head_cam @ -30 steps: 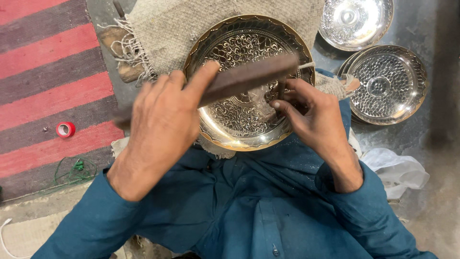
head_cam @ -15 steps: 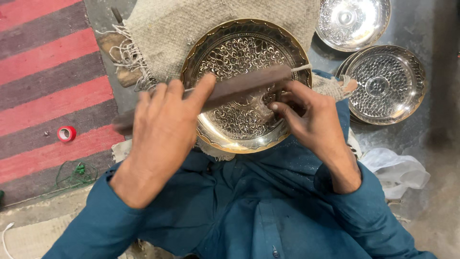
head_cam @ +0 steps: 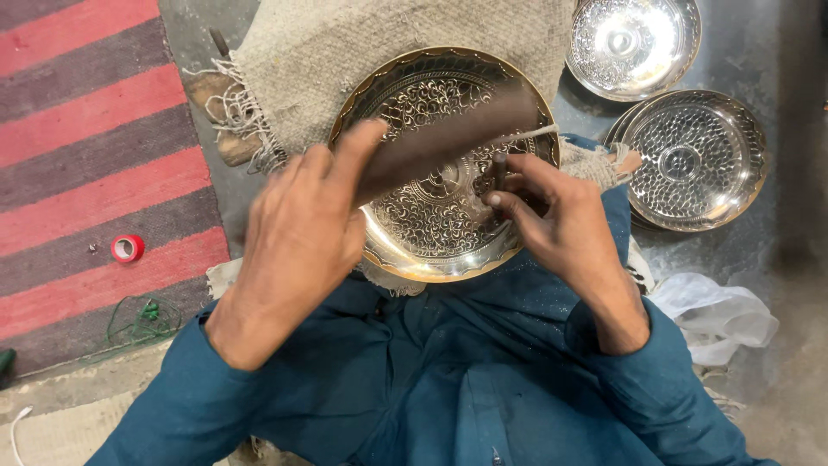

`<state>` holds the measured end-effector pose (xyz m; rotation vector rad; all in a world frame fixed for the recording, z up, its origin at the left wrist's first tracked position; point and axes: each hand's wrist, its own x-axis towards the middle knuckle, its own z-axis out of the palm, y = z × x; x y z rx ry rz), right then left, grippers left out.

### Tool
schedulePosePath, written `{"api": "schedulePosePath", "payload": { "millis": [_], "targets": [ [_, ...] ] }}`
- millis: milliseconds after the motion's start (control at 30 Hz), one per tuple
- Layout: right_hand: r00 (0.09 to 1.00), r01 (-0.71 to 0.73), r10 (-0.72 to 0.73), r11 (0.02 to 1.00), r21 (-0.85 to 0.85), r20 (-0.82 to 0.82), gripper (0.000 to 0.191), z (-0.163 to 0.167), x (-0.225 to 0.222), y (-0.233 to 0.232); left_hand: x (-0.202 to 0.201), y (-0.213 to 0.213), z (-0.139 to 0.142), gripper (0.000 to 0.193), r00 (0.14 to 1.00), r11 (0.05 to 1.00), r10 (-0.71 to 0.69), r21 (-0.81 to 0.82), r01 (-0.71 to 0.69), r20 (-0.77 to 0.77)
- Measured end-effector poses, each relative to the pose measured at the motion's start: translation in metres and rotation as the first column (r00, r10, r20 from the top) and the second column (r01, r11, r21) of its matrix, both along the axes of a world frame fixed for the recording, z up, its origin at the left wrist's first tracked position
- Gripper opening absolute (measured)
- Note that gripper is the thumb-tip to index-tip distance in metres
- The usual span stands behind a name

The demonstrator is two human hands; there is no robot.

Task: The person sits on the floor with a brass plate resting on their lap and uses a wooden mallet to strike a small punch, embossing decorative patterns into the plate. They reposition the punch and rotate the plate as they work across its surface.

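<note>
— Where's the punch?
— Pinched upright in the right hand (head_cam: 565, 233), tip on the engraved brass plate (head_cam: 444, 164) in the lap.
— And the left hand (head_cam: 297, 246)?
— Closed round the blurred striking bar (head_cam: 448, 142) — I'd keep blows light, the punch square.

I'm seeing soft, even light and faint shadows; glare sparkles on the engraved silver plate with brass rim (head_cam: 431, 233), and the dark flat striking bar (head_cam: 448, 142) is motion-blurred.

Engraved tray (head_cam: 431, 216): polished metal, glossy, gilt rim. Side dishes (head_cam: 690, 160): shiny embossed metal. Cloth beneath (head_cam: 345, 60): coarse woven burlap, frayed. Rug (head_cam: 86, 155): matt textile. Bag (head_cam: 716, 315): thin plastic.
</note>
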<state>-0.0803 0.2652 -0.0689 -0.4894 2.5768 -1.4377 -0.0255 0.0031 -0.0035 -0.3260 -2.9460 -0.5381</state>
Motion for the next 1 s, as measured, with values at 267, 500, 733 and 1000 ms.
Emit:
{"api": "schedulePosePath", "payload": {
  "millis": [267,500,733,1000],
  "targets": [
    [1.000,-0.013,0.014,0.998,-0.069,0.017,0.036,-0.0021,0.0002,0.0008,-0.0005,0.0001,0.0010,0.070,0.999,0.977,0.003,-0.215,-0.010,-0.033],
    [1.000,-0.019,0.019,1.000,-0.021,0.004,0.036,-0.0023,-0.0008,0.0011,-0.0002,0.0017,0.0009,0.067,0.996,0.932,-0.013,-0.362,-0.022,-0.092],
    [0.997,-0.049,0.049,0.999,-0.006,-0.051,0.037,-0.0013,-0.0014,0.0018,0.0003,0.0019,0.0013,0.065,0.997,0.963,0.013,-0.268,-0.034,-0.081],
    [0.998,-0.056,0.055,0.998,-0.011,-0.016,0.033,-0.0013,-0.0025,0.0005,-0.0035,-0.0002,0.0050,0.062,0.996,0.979,0.044,-0.193,-0.059,-0.083]
  ]
}}
